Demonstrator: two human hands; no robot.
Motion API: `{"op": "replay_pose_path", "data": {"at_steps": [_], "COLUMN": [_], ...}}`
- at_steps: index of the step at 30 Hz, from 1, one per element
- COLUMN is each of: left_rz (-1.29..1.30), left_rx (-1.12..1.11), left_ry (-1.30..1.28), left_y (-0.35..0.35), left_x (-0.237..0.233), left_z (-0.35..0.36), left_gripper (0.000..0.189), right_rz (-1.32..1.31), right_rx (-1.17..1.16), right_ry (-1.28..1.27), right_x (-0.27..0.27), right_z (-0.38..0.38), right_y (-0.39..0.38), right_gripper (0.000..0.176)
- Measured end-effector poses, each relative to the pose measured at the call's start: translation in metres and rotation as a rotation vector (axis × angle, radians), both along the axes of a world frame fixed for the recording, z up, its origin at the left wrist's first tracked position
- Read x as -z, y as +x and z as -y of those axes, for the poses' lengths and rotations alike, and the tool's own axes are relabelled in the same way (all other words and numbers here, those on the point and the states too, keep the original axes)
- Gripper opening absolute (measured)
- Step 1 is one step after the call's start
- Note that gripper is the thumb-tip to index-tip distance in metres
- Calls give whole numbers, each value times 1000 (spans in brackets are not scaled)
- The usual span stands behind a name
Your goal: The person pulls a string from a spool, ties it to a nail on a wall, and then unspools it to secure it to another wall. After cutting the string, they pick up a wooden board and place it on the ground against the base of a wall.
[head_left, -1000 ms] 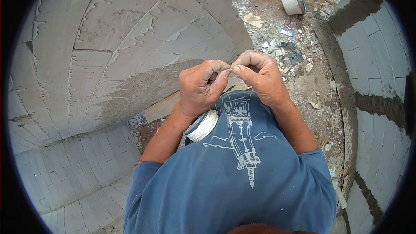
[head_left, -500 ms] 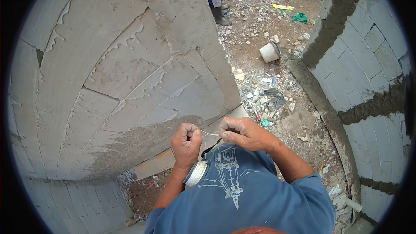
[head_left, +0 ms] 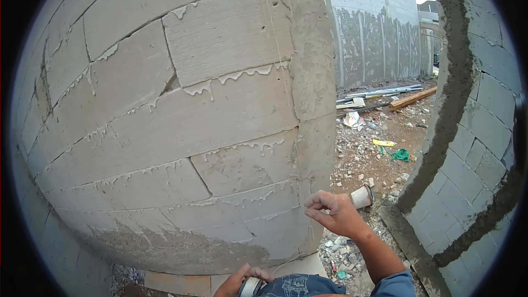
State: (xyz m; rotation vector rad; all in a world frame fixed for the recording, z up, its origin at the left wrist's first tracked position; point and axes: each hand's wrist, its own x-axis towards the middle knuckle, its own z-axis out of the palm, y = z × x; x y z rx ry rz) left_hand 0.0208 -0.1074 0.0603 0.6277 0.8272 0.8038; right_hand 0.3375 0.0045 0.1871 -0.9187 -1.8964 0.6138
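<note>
My right hand (head_left: 331, 210) is raised beside the vertical edge of the block wall (head_left: 236, 104), its thumb and fingers pinched together on a thin pale string (head_left: 297, 159). That string runs down the wall face close to its right edge. Low in the view, my left hand (head_left: 242, 279) is curled at a spool of white string (head_left: 251, 287), partly cut off by the bottom edge. A loose length of line (head_left: 289, 258) extends from near the left hand toward the wall's foot.
Past the wall edge, a white bucket (head_left: 361, 197) lies tipped on rubble-strewn ground. Farther back are green cloth (head_left: 401, 155), a yellow wrapper (head_left: 383, 143), timber (head_left: 412, 98) and metal lengths. Another block wall (head_left: 440, 187) with dark mortar bands stands at right.
My view has tilted up. My hands, close together with string between them before, have parted: the right has risen to the wall edge, the left is low by the spool. The other person has left view.
</note>
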Motion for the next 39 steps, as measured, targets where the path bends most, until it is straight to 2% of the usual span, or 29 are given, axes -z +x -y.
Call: {"op": "replay_pose_path", "data": {"at_steps": [2, 5, 8, 10, 12, 15, 18, 20, 23, 26, 29, 31, 34, 37, 39], "left_rz": [39, -351, -294, -277, -453, -578, -708, -769, -816, -827, -711, -723, -783, -844, -797], "left_rx": [-26, -175, -130, -85, -165, -258, -424, -458, -332, -378, -363, -478, -551, -588, -605], "left_ry": [68, 470, 378, 627, 851, 1144, 1359, 1472, 1454, 1544, 1609, 1614, 1617, 1616, 1566], "left_y": [-8, -19, -61, -79, -60, -29, 3, 18, 41, 64, 70, 69, 64, 60, 62], "left_x": [-7, -24, -9, -29, -122, -246, -339, -376, -410, -433, -467, -488, -517, -542, -558], "left_z": [36, 54, 8, -33, -56, -95, -132, -158, -171, -184, -201, -212, -231, -252, -266], "left_gripper": [33, 21, 14, 28, 30, 45, 50, 51, 48, 43, 39, 36, 32, 33, 35], "right_rz": [33, 92, 34, -41, -67, -148, -205, -192, -154, -138, -93, -51, -8, -32, -186], "right_rx": [30, 68, 78, 25, -60, -217, -342, -361, -258, -167, -53, 119, 261, 229, 95], "right_ry": [49, 147, 211, 249, 336, 468, 567, 637, 726, 791, 862, 911, 1169, 1004, 835], "right_x": [-25, -73, -112, -141, -176, -230, -274, -295, -315, -337, -363, -379, -410, -450, -469], "right_z": [-14, -27, -47, -58, -65, -81, -86, -92, -102, -118, -136, -145, -173, -193, -207], "right_y": [1, -2, -14, -27, -41, -62, -73, -75, -72, -65, -54, -50, -51, -63, -81], "right_gripper": [14, 13, 12, 13, 15, 19, 24, 26, 27, 27, 26, 26, 23, 27, 26]}}
